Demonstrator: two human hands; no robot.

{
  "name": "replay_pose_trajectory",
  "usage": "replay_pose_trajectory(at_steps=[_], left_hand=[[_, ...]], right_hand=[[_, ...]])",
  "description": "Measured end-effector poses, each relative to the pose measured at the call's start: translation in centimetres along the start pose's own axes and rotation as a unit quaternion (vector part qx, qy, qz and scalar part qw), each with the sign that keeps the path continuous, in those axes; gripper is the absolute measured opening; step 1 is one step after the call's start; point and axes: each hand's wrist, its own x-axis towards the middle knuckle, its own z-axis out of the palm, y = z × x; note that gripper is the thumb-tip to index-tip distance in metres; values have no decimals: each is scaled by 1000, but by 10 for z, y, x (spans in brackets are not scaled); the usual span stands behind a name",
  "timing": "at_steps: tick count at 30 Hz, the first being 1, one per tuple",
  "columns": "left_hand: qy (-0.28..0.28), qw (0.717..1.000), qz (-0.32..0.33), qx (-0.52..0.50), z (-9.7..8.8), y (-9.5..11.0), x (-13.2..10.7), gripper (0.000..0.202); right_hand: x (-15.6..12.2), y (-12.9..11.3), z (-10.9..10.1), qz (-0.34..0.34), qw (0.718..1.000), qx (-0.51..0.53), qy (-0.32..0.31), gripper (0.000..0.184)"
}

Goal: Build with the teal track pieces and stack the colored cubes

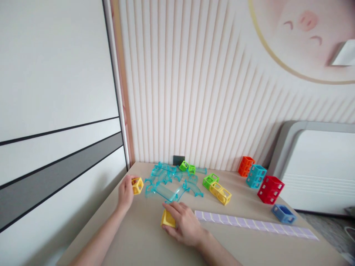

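My left hand [125,192] is closed around a yellow open-sided cube [137,185], held just above the beige table [138,240] at its left side. My right hand [185,223] lies low on the table with its fingers curled over another yellow cube [168,218]. Just beyond both hands lies a heap of clear teal curved track pieces [172,183]. Small green cubes [187,167] sit at the back of that heap.
A green cube [210,180] and a yellow double block [220,193] lie right of the heap. Orange [245,166], teal [256,176] and red [270,189] cube stacks and a blue cube [283,213] stand further right. A lilac tiled strip [255,224] runs along the table. A ribbed wall is behind.
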Motion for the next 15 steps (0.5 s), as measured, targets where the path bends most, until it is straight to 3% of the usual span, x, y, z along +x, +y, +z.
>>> replay_pose_trajectory(at_steps=[4, 9, 13, 15], left_hand=[[31, 996, 17, 82, -18, -21, 10, 43], [9, 989, 29, 145, -11, -37, 13, 41], [-18, 986, 32, 164, -7, -44, 16, 41], [-28, 985, 37, 168, -7, -47, 17, 37]], right_hand=[[5, 1, 15, -26, 998, -38, -35, 62], [4, 2, 23, -41, 997, -64, -32, 64], [4, 8, 7, -56, 996, -60, 32, 50], [3, 23, -5, 6, 991, -76, 108, 34]])
